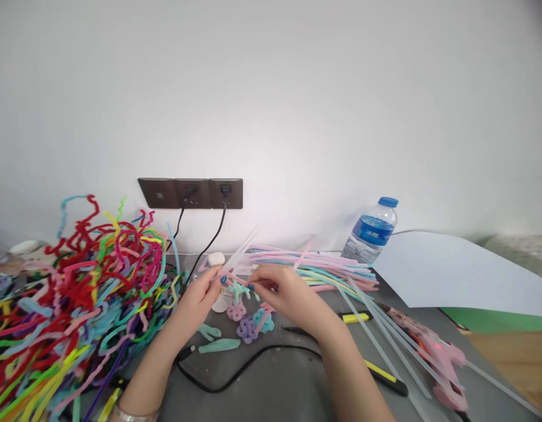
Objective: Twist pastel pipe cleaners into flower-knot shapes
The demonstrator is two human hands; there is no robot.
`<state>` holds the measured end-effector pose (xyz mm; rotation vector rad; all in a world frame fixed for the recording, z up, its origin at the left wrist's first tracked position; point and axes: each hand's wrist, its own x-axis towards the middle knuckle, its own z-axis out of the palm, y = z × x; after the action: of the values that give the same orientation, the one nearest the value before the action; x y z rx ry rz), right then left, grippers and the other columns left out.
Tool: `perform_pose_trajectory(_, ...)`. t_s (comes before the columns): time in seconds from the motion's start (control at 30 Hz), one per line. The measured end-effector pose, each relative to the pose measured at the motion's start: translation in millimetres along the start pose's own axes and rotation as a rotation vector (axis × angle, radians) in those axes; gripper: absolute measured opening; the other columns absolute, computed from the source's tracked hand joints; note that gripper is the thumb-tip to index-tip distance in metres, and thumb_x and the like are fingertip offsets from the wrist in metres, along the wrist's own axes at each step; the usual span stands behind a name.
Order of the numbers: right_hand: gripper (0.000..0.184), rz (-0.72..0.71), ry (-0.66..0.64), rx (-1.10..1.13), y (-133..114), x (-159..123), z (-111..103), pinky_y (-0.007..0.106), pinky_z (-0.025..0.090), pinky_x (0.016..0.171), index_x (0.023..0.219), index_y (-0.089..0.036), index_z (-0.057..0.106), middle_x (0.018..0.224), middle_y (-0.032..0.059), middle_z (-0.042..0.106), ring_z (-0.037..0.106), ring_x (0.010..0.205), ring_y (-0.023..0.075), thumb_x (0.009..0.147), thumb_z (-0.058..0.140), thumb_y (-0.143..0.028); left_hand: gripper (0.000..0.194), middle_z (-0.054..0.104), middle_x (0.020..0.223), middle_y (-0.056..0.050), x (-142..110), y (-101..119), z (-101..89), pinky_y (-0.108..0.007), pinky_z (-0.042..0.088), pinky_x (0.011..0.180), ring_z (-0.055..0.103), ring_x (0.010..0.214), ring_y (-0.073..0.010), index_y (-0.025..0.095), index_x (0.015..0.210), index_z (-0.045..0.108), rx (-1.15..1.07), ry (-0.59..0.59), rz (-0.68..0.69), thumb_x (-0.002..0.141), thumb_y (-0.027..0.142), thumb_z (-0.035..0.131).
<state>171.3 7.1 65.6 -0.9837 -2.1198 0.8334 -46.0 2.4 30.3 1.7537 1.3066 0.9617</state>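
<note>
The left hand (201, 298) and right hand (283, 287) each have their fingers closed on a pink pipe cleaner (236, 278), held between them over the worktop (257, 390), near a purple fuzzy flower (247, 332) and a turquoise one.

No txt legible for sure. Clear plastic btl (363, 253) near the wall (271, 117): blue label (373, 230) w/ white lettering approx. mid-label, but chars too sm. & blurry to make out, so brand n/a. Mid. socket plate (202, 190) & rt. socket plate (237, 193) have tiny pale marks below the plugs (226, 189); can't tell if print or specks.
</note>
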Motion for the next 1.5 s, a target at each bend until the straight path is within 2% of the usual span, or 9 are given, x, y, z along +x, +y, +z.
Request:
perform_pose_trajectory(0.13, 0.017, -0.021, 0.008, -0.082, -18, -14, -17, 0.025, 0.038, 0.06, 0.084, -0.021, 0.07, 0.076, 0.0025, 0.059, 0.056, 0.069, 0.0158, 0.091, 0.055, -0.015, 0.034, 0.066, 0.101, -0.007, -6, 10, -3.2, -0.028, 0.044, 0.08, 0.057, 0.093, -0.0216, 0.018, 0.112, 0.064, 0.056, -0.218, -0.015, 0.094, 0.04, 0.045)
perform_pose_trajectory(0.47, 0.015, -0.081, -0.11, 0.024, -18, -14, -13, 0.026, 0.036, 0.055, 0.078, -0.021, 0.073, 0.07, 0.0016, 0.057, 0.051, 0.064, 0.0145, 0.089, 0.064, -0.022, 0.037, 0.07, 0.087, -0.005, -20, 25, -8.1, -0.022, 0.041, 0.066, 0.054, 0.071, -0.0146, 0.018, 0.102, 0.071, -0.097, -0.905, -0.03, 0.096, 0.044, 0.046)
perform_pose_trajectory(0.57, 0.015, -0.079, -0.14, 0.114, -9, -7, -7, 0.026, 0.035, 0.055, 0.077, -0.02, 0.074, 0.065, 0.0006, 0.056, 0.048, 0.063, 0.0141, 0.088, 0.065, -0.024, 0.041, 0.068, 0.08, -0.005, -19, 25, -13.4, -0.021, 0.029, 0.049, 0.037, 0.055, -0.0106, 0.017, 0.102, 0.071, -0.148, -1.017, -0.075, 0.094, 0.049, 0.048)
perform_pose_trajectory(0.7, 0.014, -0.016, -0.17, 0.288, 0, -3, -4, 0.025, 0.038, 0.056, 0.08, -0.019, 0.073, 0.071, 0.002, 0.061, 0.049, 0.062, 0.0136, 0.088, 0.064, -0.027, 0.051, 0.066, 0.076, -0.007, -19, 22, -21.2, -0.024, 0.024, 0.047, 0.03, 0.052, -0.0103, 0.015, 0.1, 0.07, -0.223, -1.055, -0.103, 0.09, 0.06, 0.049)
perform_pose_trajectory(0.83, 0.014, 0.066, -0.182, 0.435, 5, 0, 2, 0.025, 0.04, 0.056, 0.082, -0.018, 0.071, 0.075, 0.0029, 0.062, 0.052, 0.063, 0.0141, 0.087, 0.063, -0.029, 0.058, 0.062, 0.07, -0.006, -22, 20, -23.5, -0.026, 0.023, 0.046, 0.03, 0.049, -0.0096, 0.016, 0.088, 0.068, -0.338, -1.038, -0.134, 0.08, 0.071, 0.053)
perform_pose_trajectory(0.93, 0.013, 0.069, -0.122, 0.388, 8, 5, 15, 0.024, 0.037, 0.054, 0.077, -0.017, 0.067, 0.07, 0.0011, 0.058, 0.049, 0.061, 0.0133, 0.085, 0.061, -0.026, 0.052, 0.055, 0.061, -0.001, -24, 18, -18.3, -0.024, 0.023, 0.046, 0.03, 0.048, -0.0089, 0.016, 0.084, 0.064, -0.46, -0.914, -0.138, 0.079, 0.068, 0.058)
perform_pose_trajectory(1.17, 0.015, 0.072, -0.024, 0.104, 13, 10, 36, 0.023, 0.024, 0.051, 0.069, -0.019, 0.056, 0.054, -0.0059, 0.035, 0.031, 0.053, 0.0111, 0.083, 0.052, -0.014, 0.037, 0.028, 0.056, 0.009, -12, 8, -11.4, -0.022, 0.02, 0.047, 0.02, 0.048, -0.0077, 0.016, 0.088, 0.055, -0.421, -0.285, -0.034, 0.093, 0.052, 0.048)
perform_pose_trajectory(1.27, 0.017, 0.102, -0.03, 0.033, 10, 7, 29, 0.023, 0.024, 0.051, 0.072, -0.02, 0.059, 0.053, -0.0057, 0.038, 0.033, 0.052, 0.0113, 0.083, 0.049, -0.012, 0.032, 0.042, 0.065, 0.005, -8, 5, -12.7, -0.022, 0.028, 0.052, 0.034, 0.056, -0.0103, 0.015, 0.092, 0.058, -0.157, -0.107, -0.027, 0.094, 0.045, 0.046)
perform_pose_trajectory(1.5, 0.016, 0.116, -0.022, -0.163, -7, -10, -1, 0.026, 0.033, 0.056, 0.079, -0.02, 0.066, 0.067, 0.001, 0.06, 0.051, 0.061, 0.0158, 0.084, 0.053, -0.012, 0.032, 0.066, 0.102, -0.005, -12, 9, -12.3, -0.025, 0.041, 0.072, 0.055, 0.082, -0.0181, 0.019, 0.117, 0.061, 0.107, -0.221, 0.001, 0.096, 0.036, 0.043)
